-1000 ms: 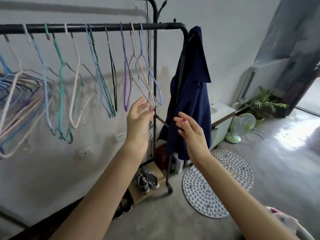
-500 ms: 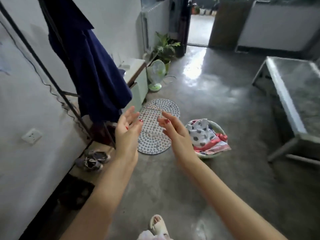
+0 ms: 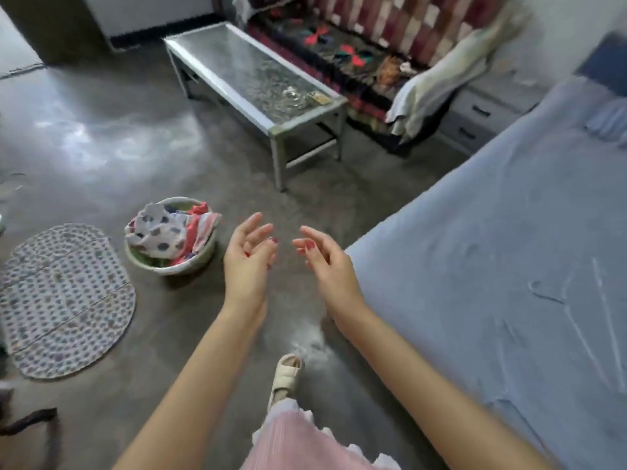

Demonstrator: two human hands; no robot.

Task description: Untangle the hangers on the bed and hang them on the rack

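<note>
Grey concrete floor (image 3: pixel 101 137) fills the room, with the blue bed (image 3: pixel 509 266) at the right. Both the left hand (image 3: pixel 249 256) and right hand (image 3: pixel 325 262) hover empty with relaxed fingers, probably readied for the next pickup. No hangers show on the visible bed; the rack is out of view.

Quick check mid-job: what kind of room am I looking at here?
Most likely a bedroom in a home that doubles as a living space. A bed with a blue sheet fills the right side, a basket of clothes sits on the concrete floor, and a patterned couch stands behind a metal table.
</note>
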